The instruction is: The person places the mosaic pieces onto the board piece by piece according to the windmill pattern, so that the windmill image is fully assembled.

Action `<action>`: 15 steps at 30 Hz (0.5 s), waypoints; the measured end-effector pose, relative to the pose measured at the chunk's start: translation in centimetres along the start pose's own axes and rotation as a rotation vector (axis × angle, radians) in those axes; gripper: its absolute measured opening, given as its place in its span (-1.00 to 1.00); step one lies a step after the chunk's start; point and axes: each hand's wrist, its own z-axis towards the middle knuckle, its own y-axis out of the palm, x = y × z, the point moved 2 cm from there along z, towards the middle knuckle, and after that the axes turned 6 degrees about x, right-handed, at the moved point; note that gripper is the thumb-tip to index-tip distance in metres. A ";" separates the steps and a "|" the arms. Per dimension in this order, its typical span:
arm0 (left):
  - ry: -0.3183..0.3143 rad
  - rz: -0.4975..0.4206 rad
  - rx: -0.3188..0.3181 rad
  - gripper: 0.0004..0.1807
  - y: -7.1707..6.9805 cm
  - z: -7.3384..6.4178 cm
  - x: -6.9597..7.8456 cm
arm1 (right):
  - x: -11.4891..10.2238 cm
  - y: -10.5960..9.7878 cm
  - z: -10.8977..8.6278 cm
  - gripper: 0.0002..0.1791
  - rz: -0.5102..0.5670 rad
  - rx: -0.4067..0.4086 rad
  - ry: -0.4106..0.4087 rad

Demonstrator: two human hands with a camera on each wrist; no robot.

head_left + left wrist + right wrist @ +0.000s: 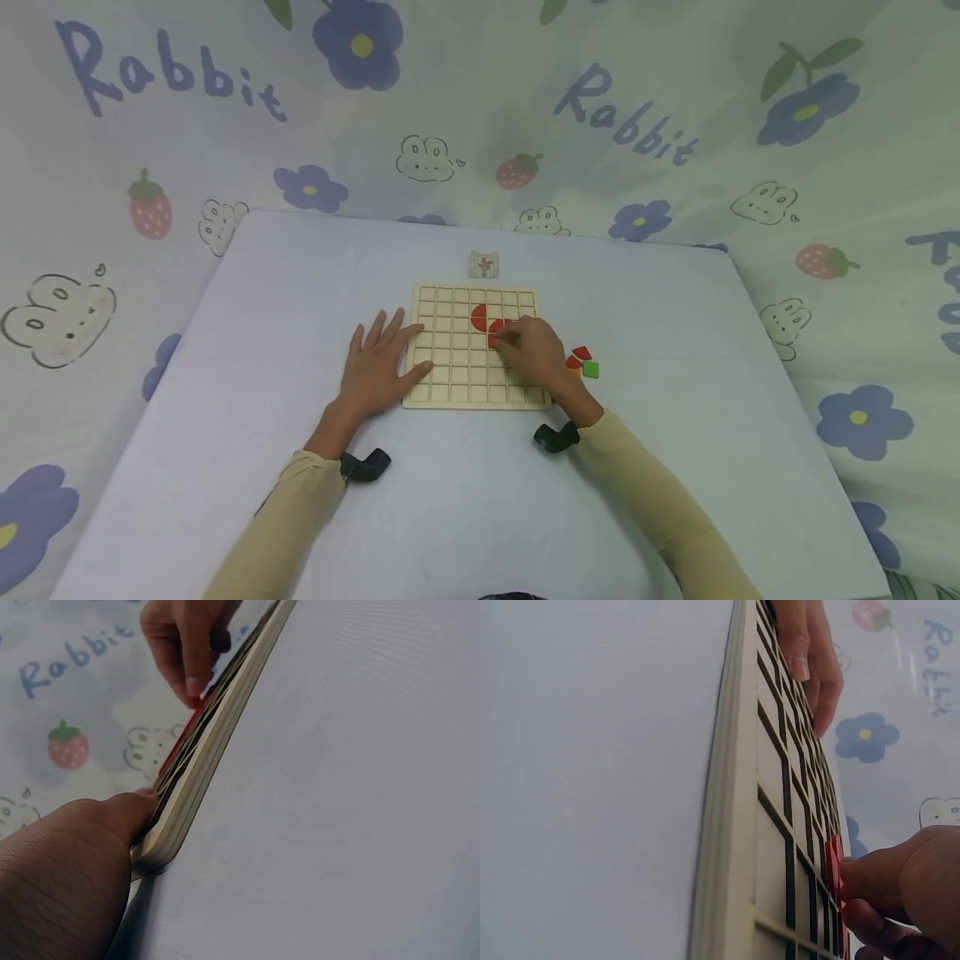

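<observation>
My left hand (378,367) lies flat on the table (225,375), at the 9 o'clock side of the board (450,392). Its fingers are straight and a little spread, and the fingertips rest on the left edge of the board. This hand holds nothing. In the left wrist view, my thumb (131,810) presses against the side of the board (202,772).

The board is a wooden grid with many square cells, and it lies flat near the middle of the table. In its upper right part I see red pieces: one red half-circle (479,317) sits in the cells, and at about 4 o'clock from it there is another red piece (498,327).

My right hand (534,354) is over the right part of the board. Its fingers are bent, and the fingertips pinch this red piece (833,866) and hold it against the grid. The piece touches the board, in the right half, about the third row from the top.

At 3 o'clock from the board, just beside my right hand, some loose pieces (581,360) lie on the table, red ones and one green. At 12 o'clock from the board, a small card (483,264) stands apart from it.
</observation>
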 end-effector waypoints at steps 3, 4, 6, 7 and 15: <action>0.002 0.000 -0.001 -0.20 0.1 0.0 0.0 | 0.7 -0.5 -0.6 -0.84 0.029 0.017 0.011; 0.003 0.001 0.000 -0.20 0.1 0.0 0.0 | 1.0 -0.7 -0.8 -0.83 0.036 0.024 0.009; 0.007 0.001 0.006 -0.20 0.1 0.0 0.0 | 1.8 -1.2 -1.1 -0.82 0.041 0.034 0.010; 0.010 0.003 0.008 -0.20 0.1 0.0 0.0 | 2.1 -1.4 -1.2 -0.82 0.036 0.034 0.018; 0.012 0.004 0.016 -0.20 0.1 0.0 -0.1 | 4.4 -4.2 -2.3 -0.73 -0.041 0.013 0.108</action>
